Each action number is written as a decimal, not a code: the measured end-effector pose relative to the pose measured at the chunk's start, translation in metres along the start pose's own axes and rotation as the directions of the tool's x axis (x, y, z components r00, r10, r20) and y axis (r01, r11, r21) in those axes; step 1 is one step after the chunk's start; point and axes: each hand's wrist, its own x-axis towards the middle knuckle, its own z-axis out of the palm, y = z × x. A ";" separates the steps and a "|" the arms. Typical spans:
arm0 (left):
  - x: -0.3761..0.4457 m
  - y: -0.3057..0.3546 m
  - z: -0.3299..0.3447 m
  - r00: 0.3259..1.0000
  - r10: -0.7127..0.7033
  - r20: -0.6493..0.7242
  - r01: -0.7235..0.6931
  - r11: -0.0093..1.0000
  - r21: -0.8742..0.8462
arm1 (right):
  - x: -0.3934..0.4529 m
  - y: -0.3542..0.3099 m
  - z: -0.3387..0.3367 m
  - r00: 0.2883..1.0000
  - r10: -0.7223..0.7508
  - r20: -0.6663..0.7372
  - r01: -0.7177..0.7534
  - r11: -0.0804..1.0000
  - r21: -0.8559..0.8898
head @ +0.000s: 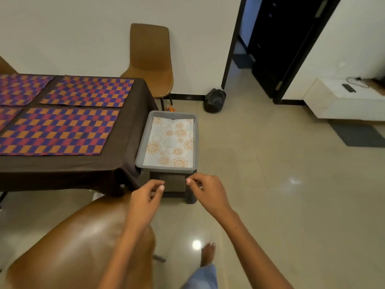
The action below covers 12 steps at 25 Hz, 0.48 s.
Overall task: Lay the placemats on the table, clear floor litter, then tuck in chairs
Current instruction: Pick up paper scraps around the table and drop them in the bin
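Brown chair [79, 243] at 7 o'clock; left hand [145, 197] and right hand [205, 191] loosely curled, empty, below grey tray [141, 142].

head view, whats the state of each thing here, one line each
checkered placemats: laid flat on the table
table: covered by a dark cloth
grey tray: on a dark stool, holding a floral sheet
far chair: pulled out by the wall
near chair: not tucked in
orange litter: on the floor by the far chair
left hand: fingers loosely curled, empty
right hand: fingers loosely curled, empty
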 end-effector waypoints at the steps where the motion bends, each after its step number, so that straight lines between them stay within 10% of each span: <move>1: 0.016 0.004 0.013 0.999 -0.014 -0.038 0.014 1.000 -0.005 | 0.020 0.010 -0.012 0.999 -0.028 0.018 0.028 1.000 -0.013; 12: 0.277 0.113 0.128 0.970 -0.130 -0.207 0.126 0.991 -0.036 | 0.311 0.110 -0.123 0.968 -0.156 0.197 0.153 0.988 0.026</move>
